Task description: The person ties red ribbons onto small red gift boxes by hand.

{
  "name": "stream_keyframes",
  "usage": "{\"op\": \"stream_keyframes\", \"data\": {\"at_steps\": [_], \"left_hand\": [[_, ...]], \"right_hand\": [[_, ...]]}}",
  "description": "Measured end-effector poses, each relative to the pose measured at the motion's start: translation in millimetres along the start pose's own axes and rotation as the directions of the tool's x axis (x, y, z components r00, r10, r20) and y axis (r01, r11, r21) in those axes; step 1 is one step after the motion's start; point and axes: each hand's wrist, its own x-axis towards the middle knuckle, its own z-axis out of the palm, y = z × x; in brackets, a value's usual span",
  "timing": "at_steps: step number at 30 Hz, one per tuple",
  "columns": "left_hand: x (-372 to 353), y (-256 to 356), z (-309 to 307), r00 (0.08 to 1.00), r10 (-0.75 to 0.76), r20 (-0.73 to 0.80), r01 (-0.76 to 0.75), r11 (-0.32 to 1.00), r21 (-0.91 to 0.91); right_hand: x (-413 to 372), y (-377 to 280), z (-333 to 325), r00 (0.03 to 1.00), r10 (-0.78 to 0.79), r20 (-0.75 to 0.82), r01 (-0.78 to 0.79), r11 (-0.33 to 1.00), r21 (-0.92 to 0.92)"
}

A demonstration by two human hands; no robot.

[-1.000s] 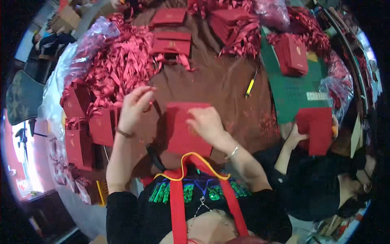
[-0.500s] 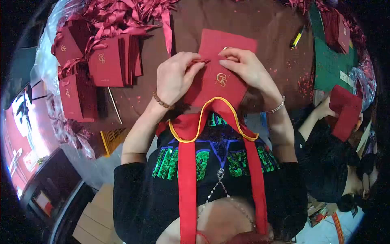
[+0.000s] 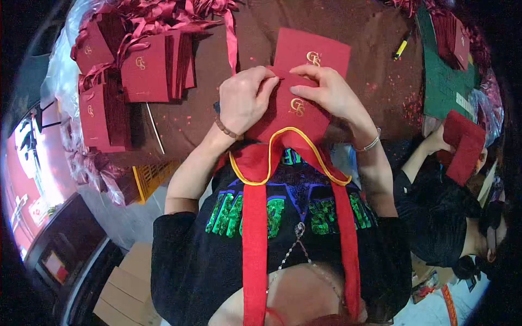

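Observation:
A flat red gift bag (image 3: pixel 296 120) with gold letters lies in front of my chest. My left hand (image 3: pixel 247 98) pinches the bag's upper left edge between thumb and fingers; whether ribbon is in the pinch too is hidden. At the upper right edge, my right hand (image 3: pixel 329 92) has its thumb on the bag's face and its index finger at the rim. Beyond both hands, a second red bag (image 3: pixel 331 49) with gold letters lies partly under the first.
Stacks of red bags (image 3: pixel 142 76) and heaped ribbons (image 3: pixel 157 16) cover the table's left. A yellow cutter (image 3: pixel 401 49) lies right, near a green mat (image 3: pixel 443 92). A thin rod (image 3: pixel 154 127) rests near the left stacks. Another person's hand (image 3: pixel 435 142) holds a red piece (image 3: pixel 462 146).
Both hands have stayed at the near bag's upper edge, the left shifting slightly rightward. More of the second bag, including its gold letters, now shows beyond them.

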Motion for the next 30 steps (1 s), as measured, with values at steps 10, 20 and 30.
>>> {"op": "stream_keyframes", "data": {"at_steps": [10,20,30], "left_hand": [[0,5,-14,0.978,-0.136,0.159,0.140,0.990,-0.010],[0,-10,-6,0.953,-0.209,0.219,0.261,0.933,-0.246],[-2,2,-7,0.972,-0.148,0.185,0.170,0.979,-0.110]], "right_hand": [[-5,-2,3,0.991,-0.091,0.097,0.074,0.984,0.164],[-8,-5,-1,0.988,-0.015,0.156,-0.040,0.939,0.342],[-6,-3,1,0.985,-0.006,0.174,-0.067,0.909,0.412]]}}
